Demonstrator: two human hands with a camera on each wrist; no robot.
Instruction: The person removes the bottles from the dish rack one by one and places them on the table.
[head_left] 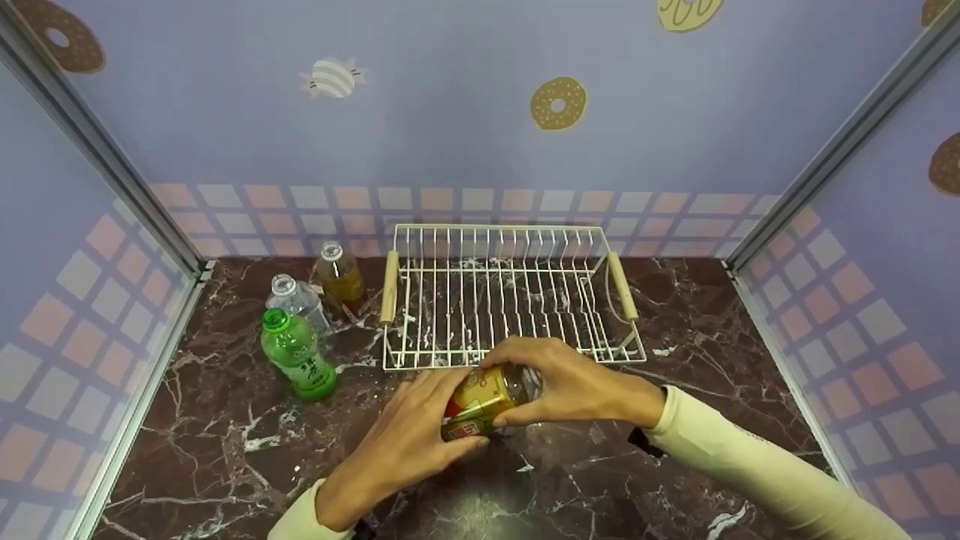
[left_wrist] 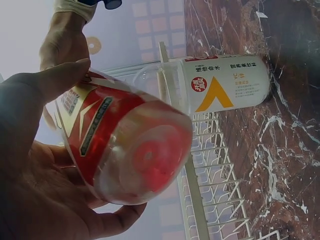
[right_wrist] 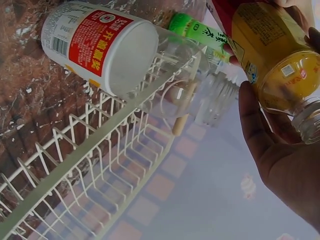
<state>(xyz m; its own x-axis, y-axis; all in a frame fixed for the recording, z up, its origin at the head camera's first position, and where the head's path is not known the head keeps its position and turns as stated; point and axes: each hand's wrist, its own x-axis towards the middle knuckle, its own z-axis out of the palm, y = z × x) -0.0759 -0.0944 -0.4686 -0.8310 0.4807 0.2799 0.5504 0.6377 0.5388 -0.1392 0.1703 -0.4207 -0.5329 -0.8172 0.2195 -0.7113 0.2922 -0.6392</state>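
A plastic bottle with a gold and red label lies roughly sideways between both hands, over the table. The left hand grips it around the base end, which faces the camera in the left wrist view. The right hand holds its shoulder between thumb and fingers; the clear, capless neck points toward that palm. Close by, a clear bottle with a white label stands upright on the table near the rack. Its label carries a red panel in the right wrist view. From the head, the hands mostly hide it.
A white wire rack with wooden handles stands at the back middle. To the left are a green bottle, a clear bottle and a bottle with an amber label. Patterned walls enclose the dark marbled table.
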